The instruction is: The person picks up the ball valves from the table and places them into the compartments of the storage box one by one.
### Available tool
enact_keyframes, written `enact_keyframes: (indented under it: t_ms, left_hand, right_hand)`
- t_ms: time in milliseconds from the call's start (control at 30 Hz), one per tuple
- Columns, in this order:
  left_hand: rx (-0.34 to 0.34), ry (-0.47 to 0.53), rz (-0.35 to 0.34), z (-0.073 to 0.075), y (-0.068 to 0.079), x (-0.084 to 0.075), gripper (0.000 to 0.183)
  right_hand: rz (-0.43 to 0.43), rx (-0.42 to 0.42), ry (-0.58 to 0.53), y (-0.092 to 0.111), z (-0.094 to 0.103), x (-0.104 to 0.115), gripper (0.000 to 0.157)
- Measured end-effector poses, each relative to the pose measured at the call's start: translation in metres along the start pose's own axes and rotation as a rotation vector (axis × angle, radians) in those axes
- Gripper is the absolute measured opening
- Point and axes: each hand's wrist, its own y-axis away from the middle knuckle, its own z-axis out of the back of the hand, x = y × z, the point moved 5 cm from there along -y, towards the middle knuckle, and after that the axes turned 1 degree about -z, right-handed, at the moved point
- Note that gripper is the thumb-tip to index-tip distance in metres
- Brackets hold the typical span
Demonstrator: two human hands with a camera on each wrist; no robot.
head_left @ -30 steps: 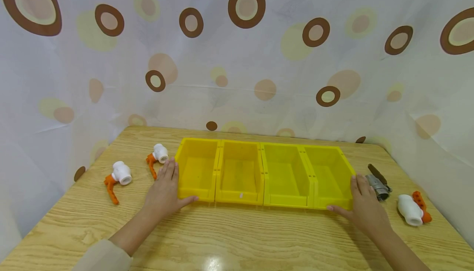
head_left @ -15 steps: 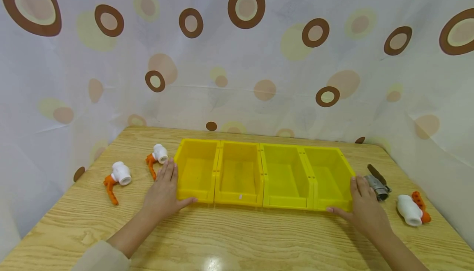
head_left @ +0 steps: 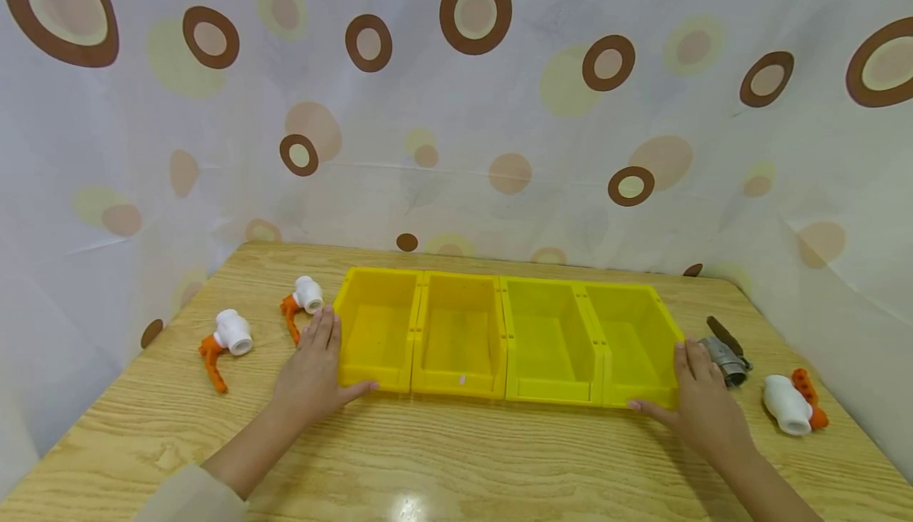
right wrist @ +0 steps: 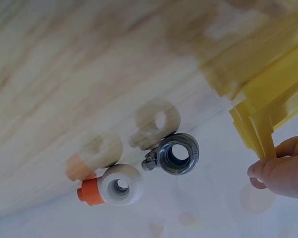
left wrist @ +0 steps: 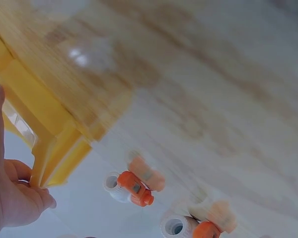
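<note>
Several yellow storage bins (head_left: 549,390) stand side by side in one row on the table, their insides bare. At the row's left end my left hand (head_left: 310,375) grips the outer bin, fingers along the side wall and thumb at the front lip. My right hand (head_left: 706,399) holds the right end in the same way. The left wrist view shows fingertips curled over the rim of the yellow bin (left wrist: 44,104). In the right wrist view, fingers pinch the edge of the end bin (right wrist: 263,131).
Left of the row lie two white ball valves (head_left: 233,332) with orange handles. On the right are a grey metal coupling (head_left: 723,360) with a dark lever and another white ball valve (head_left: 787,405) with an orange handle. A patterned curtain (head_left: 456,110) hangs behind the wooden table (head_left: 456,459).
The row of bins has shifted very slightly toward me, with both hands keeping their grip at its ends. The valves and the coupling have stayed in place.
</note>
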Motion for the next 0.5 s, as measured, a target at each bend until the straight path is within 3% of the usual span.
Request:
enact_keyframes:
  t_ms: [500]
  left_hand:
    - [-0.006, -0.008, -0.004, -0.0009, 0.0016, 0.0014, 0.105]
  right_hand:
    - [0.01, -0.025, -0.008, 0.0034, -0.0006, 0.0011, 0.113]
